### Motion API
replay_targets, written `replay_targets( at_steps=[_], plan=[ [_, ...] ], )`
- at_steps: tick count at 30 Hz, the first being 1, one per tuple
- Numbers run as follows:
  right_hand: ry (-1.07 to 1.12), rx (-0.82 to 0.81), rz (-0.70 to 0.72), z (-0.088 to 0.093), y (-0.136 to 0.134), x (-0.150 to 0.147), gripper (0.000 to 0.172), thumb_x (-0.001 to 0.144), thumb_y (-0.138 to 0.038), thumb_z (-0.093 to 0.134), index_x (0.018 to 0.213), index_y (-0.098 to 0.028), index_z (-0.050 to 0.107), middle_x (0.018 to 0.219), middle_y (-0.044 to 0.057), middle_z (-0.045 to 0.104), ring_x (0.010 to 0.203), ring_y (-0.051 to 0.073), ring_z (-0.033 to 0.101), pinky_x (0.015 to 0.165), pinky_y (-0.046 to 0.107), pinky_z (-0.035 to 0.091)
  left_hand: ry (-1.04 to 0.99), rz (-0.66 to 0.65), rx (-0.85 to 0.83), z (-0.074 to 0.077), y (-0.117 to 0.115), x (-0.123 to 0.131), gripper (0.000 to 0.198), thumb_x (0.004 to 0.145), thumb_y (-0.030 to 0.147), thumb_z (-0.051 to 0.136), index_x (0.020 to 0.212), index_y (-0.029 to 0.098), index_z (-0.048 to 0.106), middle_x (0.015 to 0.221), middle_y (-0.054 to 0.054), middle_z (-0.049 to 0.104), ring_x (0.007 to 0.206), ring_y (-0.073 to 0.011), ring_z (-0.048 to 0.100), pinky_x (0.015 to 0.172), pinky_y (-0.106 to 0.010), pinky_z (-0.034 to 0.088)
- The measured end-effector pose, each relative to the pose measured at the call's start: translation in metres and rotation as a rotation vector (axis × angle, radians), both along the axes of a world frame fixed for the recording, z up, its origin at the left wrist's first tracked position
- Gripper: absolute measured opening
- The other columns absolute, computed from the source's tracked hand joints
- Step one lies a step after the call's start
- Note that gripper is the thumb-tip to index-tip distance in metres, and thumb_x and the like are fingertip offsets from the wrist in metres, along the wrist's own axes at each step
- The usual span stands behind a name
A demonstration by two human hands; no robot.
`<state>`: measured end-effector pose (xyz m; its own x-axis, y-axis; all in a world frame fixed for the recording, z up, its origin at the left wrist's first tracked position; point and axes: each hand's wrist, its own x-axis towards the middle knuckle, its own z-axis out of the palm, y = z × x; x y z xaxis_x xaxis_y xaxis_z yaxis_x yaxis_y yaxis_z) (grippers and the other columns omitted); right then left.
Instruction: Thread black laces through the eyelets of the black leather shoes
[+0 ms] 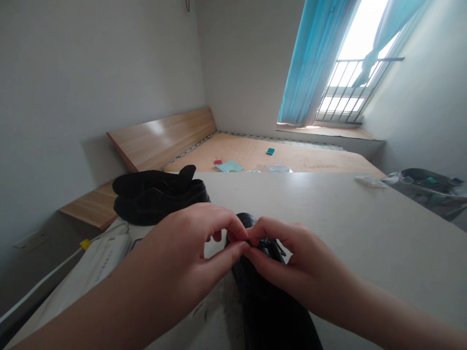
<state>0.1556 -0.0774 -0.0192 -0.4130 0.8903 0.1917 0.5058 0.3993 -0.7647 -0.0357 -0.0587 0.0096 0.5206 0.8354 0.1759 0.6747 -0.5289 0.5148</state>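
A black leather shoe [270,311] lies on the white table in front of me, its rounded toe pointing away. My left hand [204,238] comes in over its left side, thumb and index finger pinched together. From the other side my right hand [288,248] pinches too, and the fingertips of both hands meet above the lacing. They close on the black shoelace [280,248], part of which sticks out beside my right fingers. The bit between the fingertips is mostly hidden. A second black shoe [160,199] stands at the back left with a black insole [146,182] on top.
A white power strip or box [105,257] with a cable lies at the table's [365,233] left edge. At the right is a small clear plastic packet [370,182]. Behind are a bed [241,146] with small items, a blue curtain [310,63] and a bin [430,189].
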Motion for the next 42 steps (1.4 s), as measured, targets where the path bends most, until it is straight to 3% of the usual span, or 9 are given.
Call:
replay_targets(
  at_steps=[8,12,16,19,21,26,32,37,42],
  plan=[
    [0.063,-0.004,0.034,0.006,-0.001,0.002,0.009,0.091,-0.024,0.053,0.084,-0.020,0.058,0.076,-0.004,0.062,0.068,0.010,0.052,0.063,0.020,0.041,-0.127,-0.062,0.153,0.001,-0.003,0.003,0.007,0.083,0.025,0.062,0.077,0.026,0.066,0.074,0.005,0.063,0.070,-0.0122,0.055,0.063,-0.023,0.043],
    [0.179,-0.204,0.199,0.013,-0.005,0.006,0.028,0.099,-0.034,0.040,0.085,-0.020,0.060,0.080,0.000,0.063,0.079,0.013,0.057,0.073,0.025,0.043,-0.365,-0.026,0.219,0.005,-0.009,0.003,0.008,0.083,0.020,0.062,0.077,0.026,0.063,0.076,0.006,0.064,0.073,-0.0118,0.057,0.065,-0.023,0.045],
    [0.579,-0.429,0.332,0.025,-0.014,0.017,0.038,0.099,-0.043,0.039,0.073,-0.020,0.052,0.063,-0.003,0.043,0.060,0.010,0.045,0.057,0.023,0.039,-0.462,0.044,0.251,0.004,-0.015,0.001,0.011,0.087,0.023,0.058,0.091,0.033,0.061,0.090,0.010,0.066,0.085,-0.0109,0.060,0.075,-0.022,0.046],
    [0.747,-0.374,0.255,0.034,-0.020,0.024,0.036,0.096,-0.047,0.046,0.070,-0.022,0.051,0.061,-0.004,0.032,0.053,0.010,0.031,0.048,0.023,0.030,-0.272,0.032,0.159,-0.003,-0.012,0.001,0.024,0.089,0.030,0.053,0.112,0.036,0.058,0.106,0.007,0.066,0.092,-0.0149,0.060,0.079,-0.027,0.048],
    [0.691,-0.291,0.150,0.039,-0.023,0.025,0.036,0.094,-0.048,0.048,0.069,-0.023,0.053,0.061,-0.003,0.035,0.055,0.011,0.033,0.049,0.023,0.032,-0.046,-0.014,0.069,-0.009,-0.006,0.003,0.030,0.088,0.033,0.051,0.117,0.030,0.058,0.113,0.001,0.065,0.099,-0.0207,0.060,0.083,-0.033,0.048],
    [0.423,-0.190,0.078,0.040,-0.025,0.022,0.037,0.096,-0.048,0.044,0.071,-0.022,0.055,0.068,-0.002,0.049,0.064,0.010,0.044,0.061,0.018,0.042,0.280,0.001,-0.107,-0.022,0.006,0.013,0.026,0.091,0.035,0.042,0.089,0.023,0.065,0.088,-0.003,0.068,0.080,-0.0239,0.062,0.070,-0.036,0.044],
    [0.199,-0.149,0.025,0.035,-0.018,0.020,0.039,0.099,-0.045,0.037,0.072,-0.022,0.052,0.069,-0.003,0.053,0.066,0.010,0.050,0.062,0.019,0.042,0.225,0.023,-0.189,-0.024,0.011,0.014,0.023,0.090,0.035,0.045,0.083,0.023,0.063,0.077,-0.001,0.067,0.068,-0.0197,0.060,0.061,-0.030,0.036],
    [-0.328,0.121,-0.197,0.017,-0.002,0.019,0.025,0.097,-0.028,0.037,0.076,-0.022,0.050,0.072,-0.001,0.060,0.067,0.015,0.054,0.059,0.027,0.035,0.154,-0.012,-0.138,-0.024,0.007,0.016,0.017,0.087,0.033,0.049,0.080,0.023,0.060,0.073,0.002,0.064,0.065,-0.0173,0.057,0.058,-0.028,0.034],
    [-0.656,0.075,-0.165,0.001,0.010,0.014,0.023,0.095,-0.019,0.037,0.079,-0.021,0.052,0.077,0.002,0.065,0.069,0.018,0.060,0.058,0.029,0.031,0.112,-0.113,-0.041,-0.025,-0.001,0.018,0.015,0.089,0.029,0.049,0.086,0.022,0.062,0.089,-0.001,0.065,0.085,-0.0203,0.058,0.074,-0.033,0.041]
  ],
)
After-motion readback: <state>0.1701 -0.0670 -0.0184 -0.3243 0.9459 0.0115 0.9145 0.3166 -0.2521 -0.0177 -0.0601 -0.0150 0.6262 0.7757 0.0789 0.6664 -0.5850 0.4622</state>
